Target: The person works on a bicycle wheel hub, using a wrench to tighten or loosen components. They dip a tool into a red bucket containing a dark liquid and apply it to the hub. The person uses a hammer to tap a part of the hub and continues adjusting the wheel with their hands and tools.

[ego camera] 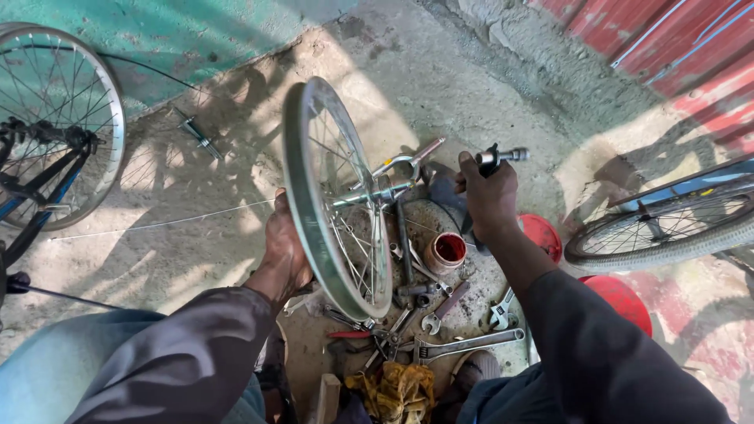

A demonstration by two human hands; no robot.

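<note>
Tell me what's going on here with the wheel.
A person sits on the ground holding a bare bicycle wheel upright. The left hand grips its rim, while the right hand holds a tool by the axle. Wrenches, pliers and a small red-filled tin lie scattered below.

Three bicycle wheels (pixel 334 200), one red tin (pixel 446 251), two red lids (pixel 620 298), perhaps six wrenches (pixel 471 344), one yellow rag (pixel 397 389)

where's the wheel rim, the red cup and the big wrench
wheel rim (pixel 302 200), head view, on the rim's left edge
red cup (pixel 446 252), head view, on its red inside
big wrench (pixel 471 343), head view, on its handle
</note>
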